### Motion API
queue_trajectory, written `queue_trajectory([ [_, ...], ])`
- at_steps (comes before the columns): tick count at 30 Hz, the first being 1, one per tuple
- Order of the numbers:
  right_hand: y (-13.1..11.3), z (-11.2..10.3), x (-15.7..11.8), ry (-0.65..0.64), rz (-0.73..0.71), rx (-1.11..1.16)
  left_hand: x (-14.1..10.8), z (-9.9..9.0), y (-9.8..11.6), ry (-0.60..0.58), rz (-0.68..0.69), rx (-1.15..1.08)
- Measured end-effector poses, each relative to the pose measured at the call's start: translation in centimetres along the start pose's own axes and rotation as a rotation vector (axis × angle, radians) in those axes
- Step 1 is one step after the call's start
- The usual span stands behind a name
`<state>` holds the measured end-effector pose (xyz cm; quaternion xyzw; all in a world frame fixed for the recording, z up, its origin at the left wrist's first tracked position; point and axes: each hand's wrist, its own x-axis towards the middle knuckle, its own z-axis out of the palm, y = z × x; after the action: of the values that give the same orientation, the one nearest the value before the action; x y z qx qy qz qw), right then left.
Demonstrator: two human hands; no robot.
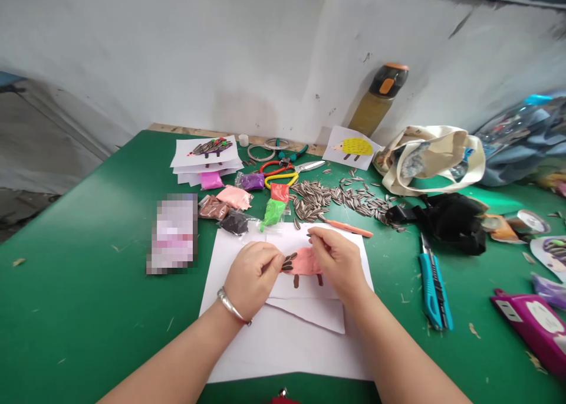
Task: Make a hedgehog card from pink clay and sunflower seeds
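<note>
On a white paper sheet (pixel 283 348) lies a pink clay body (pixel 303 261) with brown clay legs (pixel 308 281) below it. Dark striped sunflower seeds (pixel 288 262) are set in its left end. My left hand (pixel 252 279), with a silver bangle (pixel 230 305) on the wrist, has its fingertips curled against those seeds. What it grips, if anything, is hidden. My right hand (pixel 336 256) rests above the clay, its fingertips pinched around what looks like a small seed (pixel 315 237). A loose pile of sunflower seeds (pixel 318 200) lies just beyond the paper.
Around the paper on the green table (pixel 75 309) are clay packets (pixel 234 197), red-handled scissors (pixel 287 168), a clay modeling tool (pixel 349 228), a blue craft knife (pixel 435 292), black cloth (pixel 442 224) and a canvas bag (pixel 431 159). Hedgehog pictures (pixel 207 153) lie farther back.
</note>
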<state>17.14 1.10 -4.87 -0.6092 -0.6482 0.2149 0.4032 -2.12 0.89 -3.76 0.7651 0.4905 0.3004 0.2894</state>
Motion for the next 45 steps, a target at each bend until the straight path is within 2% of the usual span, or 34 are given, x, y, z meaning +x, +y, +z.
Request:
queue_trajectory([
  [5, -0.2, -0.4, -0.2, 0.079, 0.068, 0.019, -1.0, 0.0, -0.1, 0.069, -0.036, -0.086],
  [12, -0.1, 0.1, -0.5, -0.008, 0.169, 0.09, -0.9, -0.1, -0.3, 0.1, 0.008, -0.122],
  [18, -0.8, 0.0, -0.5, -0.167, 0.004, -0.004, -0.7, -0.5, -0.2, 0.073, 0.008, -0.139],
  [22, -1.6, -0.4, -0.3, -0.274, -0.102, 0.028, -0.6, -0.6, -0.1, 0.055, 0.007, -0.143],
  [28, -2.9, -1.3, 0.1, -0.416, -0.065, 0.098, -0.3, -0.3, -0.2, 0.041, 0.013, -0.079],
  [36, -3.1, -2.0, -0.1, -0.45, -0.04, -0.172, -0.1, 0.2, -0.2, 0.069, 0.054, 0.025],
  [45, -3.2, -0.6, -0.4, -0.475, -0.063, -0.215, 0.2, 0.5, -0.3, 0.035, 0.037, 0.101],
])
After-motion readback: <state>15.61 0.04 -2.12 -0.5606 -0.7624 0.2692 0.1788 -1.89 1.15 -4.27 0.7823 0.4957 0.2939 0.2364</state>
